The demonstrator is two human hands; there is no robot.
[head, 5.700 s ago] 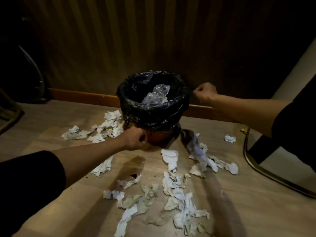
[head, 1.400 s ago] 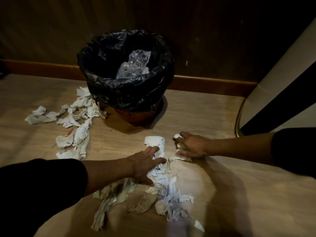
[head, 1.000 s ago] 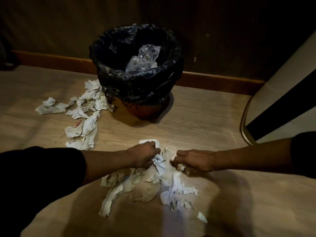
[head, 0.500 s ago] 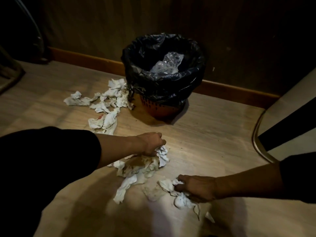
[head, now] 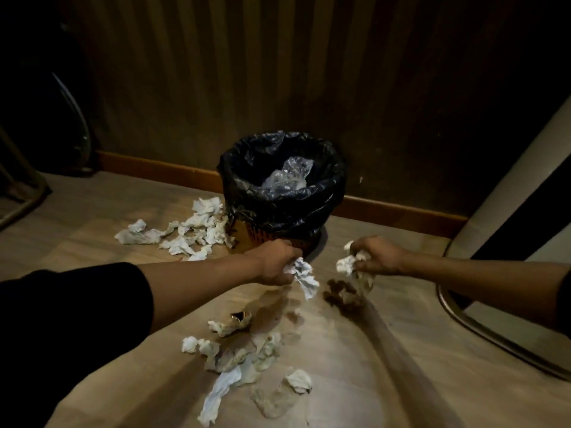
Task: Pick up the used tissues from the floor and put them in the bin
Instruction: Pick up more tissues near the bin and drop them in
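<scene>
White crumpled tissues gripped in both hands, mid-carry toward the bin (head: 282,208), by the look of it. Left hand (head: 278,262) curling tight round a wad of tissue (head: 301,273), a loose tail dangling below the fist; right hand (head: 375,256) clenching a second wad (head: 349,264), more paper trailing underneath. Both forearms reaching forward and level, hands hovering above the floor (head: 386,335), just short of the bin's near side and lower than its black-lined rim. Next, probably: lifting both fists over the rim, then releasing so the tails are falling inside, not down the outside. Still waiting: a pile (head: 191,231) lying left of the bin, a scatter (head: 244,356) lying on the floor nearer the camera.
</scene>
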